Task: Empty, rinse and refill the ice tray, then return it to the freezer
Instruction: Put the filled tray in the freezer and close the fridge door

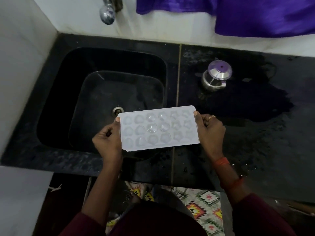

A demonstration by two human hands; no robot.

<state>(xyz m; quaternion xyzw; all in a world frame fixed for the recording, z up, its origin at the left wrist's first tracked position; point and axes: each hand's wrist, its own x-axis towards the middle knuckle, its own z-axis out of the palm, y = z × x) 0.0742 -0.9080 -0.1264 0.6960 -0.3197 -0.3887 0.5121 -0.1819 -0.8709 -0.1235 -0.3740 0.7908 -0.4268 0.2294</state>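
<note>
Hands first: my left hand (106,140) and right hand (210,128) each grip a short end of the ice tray (159,128), held level above the sink's (102,65) front rim and the wet table (272,150). I judge emptying is the step: move left over the basin, then twist gently, under the tap (107,14).

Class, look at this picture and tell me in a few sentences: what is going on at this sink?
A person holds a white ice tray with both hands, the left hand gripping one short end and the right hand the other, over the front edge of a black sink. Its cells look glossy; whether from ice or water cannot be told. No water shows at the tap. A steel jug stands on the wet counter to the right.
</note>
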